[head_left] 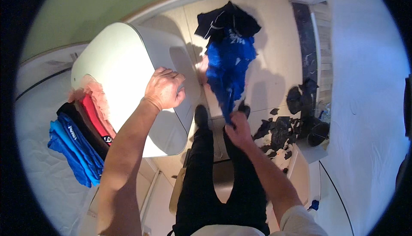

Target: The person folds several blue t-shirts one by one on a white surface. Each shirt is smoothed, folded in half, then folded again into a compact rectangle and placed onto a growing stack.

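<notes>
My right hand [238,129] is closed on the near end of a blue garment [230,65] with white lettering, which stretches away from it over the floor. A black garment with white piping [228,20] lies at the blue garment's far end. My left hand [165,88] is held over the right edge of a white rounded table [119,62], its fingers curled; whether it holds anything cannot be seen. Folded clothes lie in a row at the table's left: a pink ruffled piece [98,99], a red one [93,115], a black one [80,123] and blue ones [75,146].
Torn black scraps [280,133] are scattered on the floor at the right, beside a black round container [318,134]. White sheeting [363,75] covers the far right. A dark floor strip [305,43] runs along the right side. My shoes are near the blue garment.
</notes>
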Demonstrator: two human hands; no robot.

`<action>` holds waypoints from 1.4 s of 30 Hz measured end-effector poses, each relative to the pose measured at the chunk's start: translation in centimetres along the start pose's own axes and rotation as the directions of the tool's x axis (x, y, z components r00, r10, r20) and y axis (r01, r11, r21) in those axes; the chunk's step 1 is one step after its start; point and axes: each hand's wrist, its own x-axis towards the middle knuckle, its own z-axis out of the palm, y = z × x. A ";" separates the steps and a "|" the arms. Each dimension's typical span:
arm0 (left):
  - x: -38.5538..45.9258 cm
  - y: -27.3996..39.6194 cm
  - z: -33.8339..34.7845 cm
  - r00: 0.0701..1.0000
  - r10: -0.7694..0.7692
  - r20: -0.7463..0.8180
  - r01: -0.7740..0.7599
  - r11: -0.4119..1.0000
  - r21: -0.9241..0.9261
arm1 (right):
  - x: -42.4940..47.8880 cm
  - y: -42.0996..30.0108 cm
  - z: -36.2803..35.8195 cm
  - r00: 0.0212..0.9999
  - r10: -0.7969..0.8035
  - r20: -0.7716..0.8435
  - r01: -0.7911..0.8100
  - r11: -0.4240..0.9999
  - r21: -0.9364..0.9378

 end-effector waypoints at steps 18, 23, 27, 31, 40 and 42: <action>-20.4 29.7 -7.0 0.951 0.298 0.088 -0.083 0.518 -0.851 | -23.3 -40.2 -18.5 0.926 0.348 -0.144 -0.215 0.804 0.554; -24.8 29.7 -14.2 0.967 0.222 0.122 -0.030 0.580 -0.814 | -24.1 -44.4 -17.3 0.958 0.268 -0.105 -0.117 0.696 0.708; -24.5 26.9 -17.3 0.970 0.229 0.084 -0.094 0.665 -0.741 | -24.4 -46.5 -17.4 0.962 0.131 -0.238 0.051 0.773 0.632; -26.0 24.7 -20.8 0.983 0.153 -0.101 -0.181 0.724 -0.666 | -23.6 -48.5 -18.0 0.939 0.035 -0.341 0.194 0.765 0.614; -27.3 19.0 -29.5 0.777 -0.152 -0.611 -0.116 0.919 -0.377 | -18.9 -52.2 -21.5 0.882 -0.065 -0.467 0.300 0.841 0.450; -27.2 18.3 -32.8 0.726 -0.347 -0.593 -0.068 0.823 -0.565 | -17.1 -53.2 -22.0 0.885 -0.080 -0.459 0.322 0.817 0.478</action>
